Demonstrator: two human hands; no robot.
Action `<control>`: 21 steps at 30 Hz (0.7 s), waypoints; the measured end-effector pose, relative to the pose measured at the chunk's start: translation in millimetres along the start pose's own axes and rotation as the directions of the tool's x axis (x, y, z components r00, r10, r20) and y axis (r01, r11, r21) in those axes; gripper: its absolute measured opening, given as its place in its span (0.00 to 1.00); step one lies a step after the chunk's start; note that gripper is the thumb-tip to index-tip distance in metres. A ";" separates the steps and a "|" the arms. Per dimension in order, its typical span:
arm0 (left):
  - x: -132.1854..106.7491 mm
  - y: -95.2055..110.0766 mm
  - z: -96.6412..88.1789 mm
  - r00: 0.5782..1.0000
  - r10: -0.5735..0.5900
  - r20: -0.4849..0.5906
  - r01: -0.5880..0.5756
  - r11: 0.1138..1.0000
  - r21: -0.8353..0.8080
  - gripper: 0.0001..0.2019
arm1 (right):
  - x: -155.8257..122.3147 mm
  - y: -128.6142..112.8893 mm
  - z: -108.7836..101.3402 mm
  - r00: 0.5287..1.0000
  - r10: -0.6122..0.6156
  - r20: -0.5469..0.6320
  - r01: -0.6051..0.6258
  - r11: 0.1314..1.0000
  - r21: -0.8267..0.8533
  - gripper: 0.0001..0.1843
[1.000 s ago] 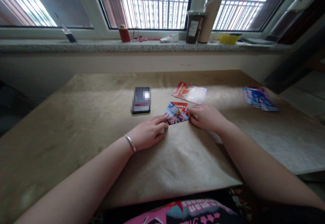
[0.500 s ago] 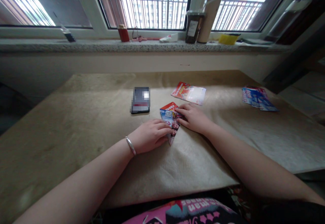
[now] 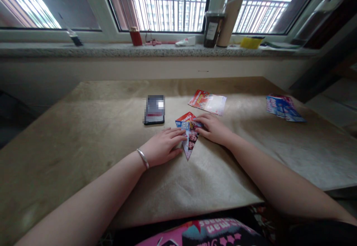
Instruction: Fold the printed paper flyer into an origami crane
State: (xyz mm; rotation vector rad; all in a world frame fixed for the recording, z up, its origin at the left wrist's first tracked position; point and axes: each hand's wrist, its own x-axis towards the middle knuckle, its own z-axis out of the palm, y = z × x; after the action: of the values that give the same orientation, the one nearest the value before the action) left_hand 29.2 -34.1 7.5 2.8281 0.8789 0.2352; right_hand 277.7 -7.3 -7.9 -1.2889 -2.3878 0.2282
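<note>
A folded printed paper [image 3: 192, 143] lies on the brown table [image 3: 97, 127], near the middle and between the person's two hands. It comes to a narrow point aimed at the person, with a red corner at the far end. A blue panel with a square code runs down its left part, and a darker printed picture fills the right.

The left hand [image 3: 161, 147] rests with its fingers stretched out, their tips lying over the paper's left edge — laid on it rather than wrapped around it. A silver bracelet [image 3: 143, 159] circles that wrist. The right hand [image 3: 214, 129] is bent at the fingers and touches the paper's right side; whether thumb and fingers pinch the edge or only press on it, I cannot tell from this angle.

Just beyond the paper lie red and white sheets [image 3: 208, 102], slightly askew. A dark, phone-like object [image 3: 155, 110], blurred into blocks, lies to the left, beyond the left hand. Well apart on the right is an overlapping group of blue leaflets [image 3: 284, 108].

Along the stone windowsill [image 3: 111, 51] stand a red container [image 3: 135, 36], a dark jar [image 3: 211, 30] with a white label and — just beside it — a tall brown tube [image 3: 231, 15]. A yellow item [image 3: 251, 42] sits farther right.
</note>
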 end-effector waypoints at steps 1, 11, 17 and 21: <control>-0.2 0.1 -0.1 1.000 -0.007 0.009 0.007 1.000 0.004 0.20 | 0.0 0.1 -1.1 1.000 0.006 -0.005 -0.006 1.000 0.031 0.17; -1.2 -1.9 1.6 0.999 0.014 -0.034 -0.013 1.000 0.026 0.16 | -0.9 -2.1 -12.9 0.996 0.077 0.045 -0.085 0.973 0.216 0.17; -0.5 0.2 -1.6 0.998 0.022 -0.057 -0.020 0.999 0.039 0.14 | -3.0 2.6 -17.5 0.997 -0.047 0.060 0.031 0.971 0.238 0.11; 0.1 1.1 -2.7 0.998 0.023 -0.058 -0.020 0.998 0.053 0.14 | -4.4 4.4 -19.4 0.990 -0.122 0.068 0.103 0.967 0.232 0.08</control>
State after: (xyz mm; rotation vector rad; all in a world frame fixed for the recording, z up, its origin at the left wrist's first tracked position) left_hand 29.4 -34.6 10.3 2.8941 0.8795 0.3031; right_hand 291.5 -9.6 6.9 -1.0538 -2.4105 0.5148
